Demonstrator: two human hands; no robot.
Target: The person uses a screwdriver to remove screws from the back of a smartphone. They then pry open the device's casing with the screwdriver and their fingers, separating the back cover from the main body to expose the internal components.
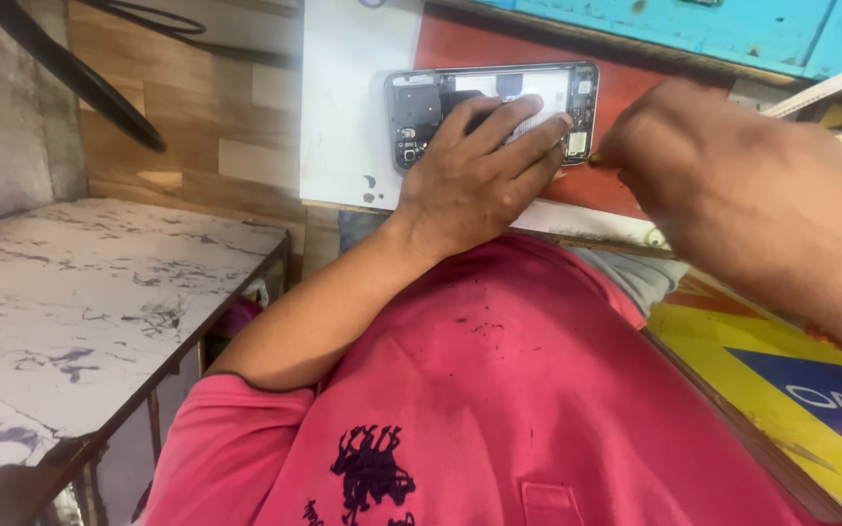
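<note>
Marbled side table (pixel 99 292) stands beside wood-panelled wall (pixel 197 117).

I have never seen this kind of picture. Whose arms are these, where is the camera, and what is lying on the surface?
There is one picture, taken by a camera worn on a person's head and looking down, so you see that person's own pink shirt and two bare arms. No machine is involved.

The left hand rests flat on an opened phone, whose back cover is off, so its inner parts show. The phone lies on a white and red work surface. The right hand is at the phone's right end with fingers pinched together; whether it holds a small tool is too hidden to tell.

To the left stands a marbled white table. At the top is a blue box edge.
</note>
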